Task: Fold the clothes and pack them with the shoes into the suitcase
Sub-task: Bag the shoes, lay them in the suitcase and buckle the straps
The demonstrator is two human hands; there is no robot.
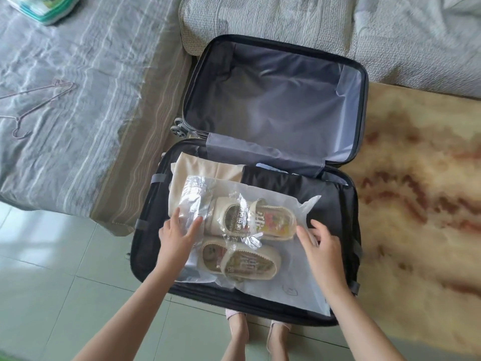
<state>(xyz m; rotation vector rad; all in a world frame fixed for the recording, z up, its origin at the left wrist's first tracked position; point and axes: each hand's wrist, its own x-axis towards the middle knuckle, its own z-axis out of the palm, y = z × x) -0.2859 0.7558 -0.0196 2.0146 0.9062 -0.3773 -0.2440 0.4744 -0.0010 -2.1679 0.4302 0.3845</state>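
A black suitcase (145, 212) lies open on the floor, its grey-lined lid (273, 100) leaning back against the bed. In the near half lie a folded beige garment (197, 165) and a folded black garment (299, 186). On top of them rests a clear plastic bag (273, 280) holding two cream slippers (250, 235). My left hand (179, 234) presses flat on the bag's left part with straight fingers. My right hand (320, 246) touches the bag's right edge, fingers relaxed and slightly bent.
A bed with a grey striped sheet (65, 113) stands to the left, with two wire hangers (39, 100) and a stack of green-edged items (44, 6) on it. A grey quilt (338, 27) lies behind the suitcase. A brown patterned rug (416, 191) is at right. My feet (257, 332) stand by the case's front.
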